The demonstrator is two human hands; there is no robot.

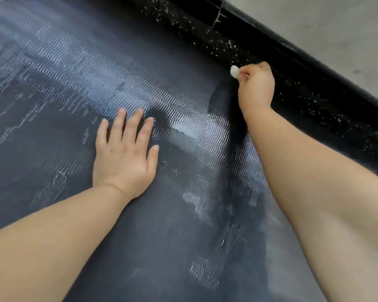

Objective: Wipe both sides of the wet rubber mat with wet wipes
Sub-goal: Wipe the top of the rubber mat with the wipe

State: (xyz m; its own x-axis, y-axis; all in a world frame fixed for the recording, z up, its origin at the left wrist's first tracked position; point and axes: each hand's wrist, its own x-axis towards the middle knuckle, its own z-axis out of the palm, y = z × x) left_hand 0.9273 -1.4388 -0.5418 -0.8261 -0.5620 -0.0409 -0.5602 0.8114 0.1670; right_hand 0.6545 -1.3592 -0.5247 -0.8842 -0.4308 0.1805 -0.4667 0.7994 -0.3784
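The dark rubber mat (74, 88) fills most of the view, its ribbed surface shining with wet streaks. My left hand (124, 153) lies flat on it near the middle, fingers straight and spread. My right hand (256, 85) is at the mat's far right edge, fingers curled round a small wadded white wet wipe (234, 71). Only a bit of the wipe shows past the fingers. Behind that hand runs a darker wiped stripe down the mat.
A black speckled strip (314, 99) with white flecks runs along the mat's far edge from the top middle to the right. Beyond it is a pale grey floor (336, 25).
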